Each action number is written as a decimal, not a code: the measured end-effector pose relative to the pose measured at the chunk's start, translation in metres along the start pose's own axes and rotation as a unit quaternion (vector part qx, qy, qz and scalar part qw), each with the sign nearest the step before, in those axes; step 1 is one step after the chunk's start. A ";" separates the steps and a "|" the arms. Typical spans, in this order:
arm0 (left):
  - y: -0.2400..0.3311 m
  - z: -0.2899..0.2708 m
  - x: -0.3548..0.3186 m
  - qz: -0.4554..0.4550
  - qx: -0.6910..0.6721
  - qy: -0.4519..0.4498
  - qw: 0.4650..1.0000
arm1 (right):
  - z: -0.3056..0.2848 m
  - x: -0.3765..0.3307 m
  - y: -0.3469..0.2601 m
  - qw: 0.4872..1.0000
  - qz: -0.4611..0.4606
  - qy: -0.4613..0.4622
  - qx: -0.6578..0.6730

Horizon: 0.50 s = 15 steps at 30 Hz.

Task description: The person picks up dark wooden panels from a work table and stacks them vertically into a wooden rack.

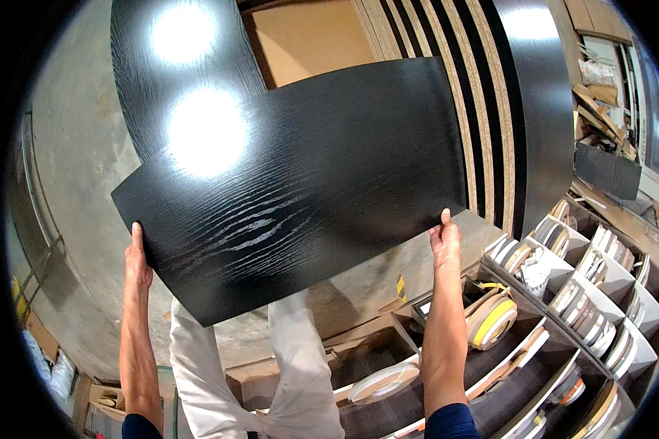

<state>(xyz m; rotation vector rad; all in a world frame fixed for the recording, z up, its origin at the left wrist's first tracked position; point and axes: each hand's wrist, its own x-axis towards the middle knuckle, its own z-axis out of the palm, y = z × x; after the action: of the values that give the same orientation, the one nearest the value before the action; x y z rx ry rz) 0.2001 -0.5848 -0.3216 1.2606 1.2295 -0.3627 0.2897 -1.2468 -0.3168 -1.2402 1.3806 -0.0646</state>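
Note:
A black wood-grain panel (359,161) is held tilted in front of me, its far edge reaching over other boards. My left hand (137,260) grips its left edge, thumb on the top face and fingers mostly hidden behind. Near the panel's right corner, my right hand (445,238) is closed on the near edge, its thumb also on top. Past the panel at the upper left lies another black wood-grain board (183,66), with bright light reflected on it. Whether the two boards touch, I cannot tell.
Several black boards with raw chipboard edges (490,110) are stacked at the upper right. A tan board (307,44) shows behind the panel. At the lower right, a compartmented rack (556,293) holds rolls of edge banding (493,322). Scrap wood (600,113) lies at the far right.

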 end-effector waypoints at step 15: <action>-0.001 0.010 -0.014 -0.014 0.004 -0.014 1.000 | 0.006 0.011 -0.005 0.999 -0.023 0.014 0.045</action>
<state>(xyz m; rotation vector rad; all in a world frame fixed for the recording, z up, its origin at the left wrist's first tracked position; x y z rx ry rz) 0.1995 -0.5993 -0.3122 1.2425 1.2236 -0.4055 0.3008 -1.2523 -0.3225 -1.1993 1.3581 -0.1746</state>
